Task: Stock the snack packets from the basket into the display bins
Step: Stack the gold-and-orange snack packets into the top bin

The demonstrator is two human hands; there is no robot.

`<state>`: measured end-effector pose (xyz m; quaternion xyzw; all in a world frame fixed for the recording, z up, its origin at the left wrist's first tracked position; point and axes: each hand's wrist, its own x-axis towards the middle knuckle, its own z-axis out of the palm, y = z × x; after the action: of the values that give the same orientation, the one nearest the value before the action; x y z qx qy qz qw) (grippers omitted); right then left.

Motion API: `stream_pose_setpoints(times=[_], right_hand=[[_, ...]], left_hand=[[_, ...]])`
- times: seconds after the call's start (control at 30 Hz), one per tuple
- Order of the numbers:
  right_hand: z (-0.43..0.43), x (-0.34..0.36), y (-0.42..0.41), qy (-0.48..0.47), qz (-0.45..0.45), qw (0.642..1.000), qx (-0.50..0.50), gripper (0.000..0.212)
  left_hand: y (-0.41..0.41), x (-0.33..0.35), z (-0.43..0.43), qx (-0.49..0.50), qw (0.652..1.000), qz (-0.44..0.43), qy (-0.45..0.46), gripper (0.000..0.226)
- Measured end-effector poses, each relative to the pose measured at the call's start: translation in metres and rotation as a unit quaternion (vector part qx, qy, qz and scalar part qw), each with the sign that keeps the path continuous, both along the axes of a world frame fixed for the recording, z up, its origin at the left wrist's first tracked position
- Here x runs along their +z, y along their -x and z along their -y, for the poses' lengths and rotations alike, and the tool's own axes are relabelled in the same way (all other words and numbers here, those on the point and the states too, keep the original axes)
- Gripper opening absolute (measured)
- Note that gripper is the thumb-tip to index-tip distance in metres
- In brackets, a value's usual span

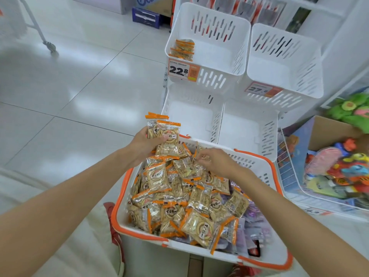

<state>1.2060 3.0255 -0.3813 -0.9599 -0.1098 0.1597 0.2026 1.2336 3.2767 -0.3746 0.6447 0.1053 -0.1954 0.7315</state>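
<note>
Left hand [146, 143]: my arm reaches forward, fingers wrapped round a fanned bunch of packets [162, 132], held above the far rim of the load.
Basket [199, 249]: white slotted plastic with an orange rim and handles, heaped with crinkly clear snack packets [179, 196] that have orange sealed edges.
Right hand [216, 161]: palm down on the heap, fingers curled; I cannot tell whether they pinch a packet.
Display bins [209, 23]: white, slotted, square-cornered; the upper left one holds a few packets.

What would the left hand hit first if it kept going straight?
Likely the empty lower-left display bin: the left hand, gripping snack packets, points up and forward toward its front rim, though depth is unclear.
</note>
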Motion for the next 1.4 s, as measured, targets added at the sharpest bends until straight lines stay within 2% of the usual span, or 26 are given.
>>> stream_pose_setpoints(times=[0.07,0.1,0.17,0.23,0.33,0.37,0.43,0.5,0.57,0.67,0.77,0.9,0.97,1.03,1.13,1.2,1.3,1.4], right_hand=[[-0.004,0.0,0.006,-0.054,-0.039,0.998,-0.01,0.022],[-0.009,0.002,0.007,-0.115,-0.042,0.991,-0.044,0.032],[-0.023,0.011,0.001,-0.279,-0.06,0.949,-0.136,0.052],[-0.038,0.025,-0.012,-0.369,-0.113,0.906,-0.175,0.062],[-0.05,0.041,-0.026,-0.468,-0.123,0.852,-0.202,0.042],[-0.051,0.047,-0.029,-0.485,-0.107,0.841,-0.214,0.033],[-0.05,0.059,-0.035,-0.504,-0.096,0.828,-0.225,0.023],[-0.047,0.078,-0.043,-0.527,-0.104,0.817,-0.211,0.017],[-0.04,0.102,-0.054,-0.542,-0.112,0.815,-0.174,0.011],[-0.027,0.141,-0.076,-0.545,-0.153,0.818,-0.101,0.031],[-0.015,0.17,-0.112,-0.52,-0.173,0.833,-0.068,0.048],[-0.004,0.198,-0.168,-0.512,-0.176,0.839,-0.057,0.048],[0.003,0.208,-0.2,-0.51,-0.142,0.845,-0.077,0.044],[0.01,0.21,-0.237,-0.498,-0.076,0.854,-0.126,0.037],[0.016,0.198,-0.295,-0.471,0.083,0.854,-0.206,0.032],[0.013,0.18,-0.331,-0.446,0.174,0.854,-0.203,0.041],[-0.002,0.149,-0.377,-0.392,0.273,0.861,-0.174,0.048],[-0.015,0.124,-0.409,-0.279,0.376,0.879,-0.094,0.045]], left_hand=[[0.001,0.001,0.002,-0.006,1.0,-0.003,0.002,0.047],[0.001,0.002,0.004,-0.011,1.0,-0.002,0.005,0.045],[0.003,0.008,0.009,-0.038,0.999,-0.007,0.025,0.043],[0.006,0.017,0.019,-0.078,0.995,-0.014,0.068,0.041],[0.003,0.034,0.031,-0.13,0.984,-0.01,0.118,0.052],[0.0,0.041,0.033,-0.152,0.983,0.009,0.105,0.06],[-0.009,0.057,0.036,-0.184,0.981,0.063,0.024,0.078],[-0.018,0.077,0.038,-0.174,0.975,0.107,-0.085,0.08],[-0.032,0.095,0.039,-0.171,0.968,0.139,-0.119,0.079],[-0.061,0.121,0.042,-0.235,0.959,0.143,-0.074,0.091],[-0.097,0.146,0.049,-0.294,0.936,0.169,-0.093,0.105],[-0.156,0.176,0.058,-0.327,0.911,0.203,-0.149,0.107],[-0.188,0.193,0.06,-0.317,0.896,0.227,-0.215,0.111],[-0.224,0.203,0.057,-0.257,0.892,0.263,-0.262,0.113],[-0.284,0.188,0.044,-0.072,0.907,0.312,-0.274,0.089],[-0.317,0.168,0.036,0.0,0.906,0.3,-0.299,0.069],[-0.347,0.139,0.033,0.008,0.936,0.257,-0.242,0.06],[-0.361,0.122,0.036,0.005,0.951,0.262,-0.165,0.047]])
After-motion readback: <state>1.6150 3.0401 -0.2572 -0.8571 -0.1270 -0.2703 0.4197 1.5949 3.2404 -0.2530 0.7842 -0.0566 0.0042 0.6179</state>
